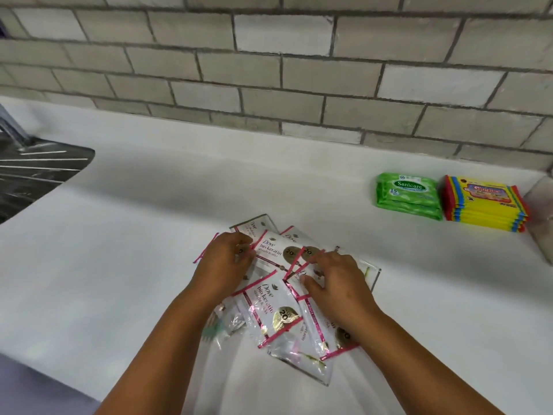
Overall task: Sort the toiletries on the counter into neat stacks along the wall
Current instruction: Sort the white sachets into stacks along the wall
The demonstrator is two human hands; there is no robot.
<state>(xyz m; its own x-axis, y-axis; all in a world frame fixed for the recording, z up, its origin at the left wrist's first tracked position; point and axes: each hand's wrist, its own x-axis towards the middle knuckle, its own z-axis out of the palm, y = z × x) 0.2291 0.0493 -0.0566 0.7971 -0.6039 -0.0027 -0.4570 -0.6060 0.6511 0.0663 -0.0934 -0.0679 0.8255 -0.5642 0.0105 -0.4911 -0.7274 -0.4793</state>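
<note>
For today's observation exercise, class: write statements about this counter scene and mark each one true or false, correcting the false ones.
1. Both hands rest on the scattered Dove sachets. True: left hand, right hand.
2. The green Sanicare wipes stack sits left of the yellow packet stack. True.
3. The sachets are already stacked against the tile wall. False: they lie loose mid-counter.
4. The sink is at the right. False: it is at the left.

Both hands rest on scattered Dove sachets [270,256] mid-worktop [119,235]: left hand [223,265], right hand [335,280]. At two o'clock, green wipes [407,194] sit beside yellow packs [484,203].
</note>
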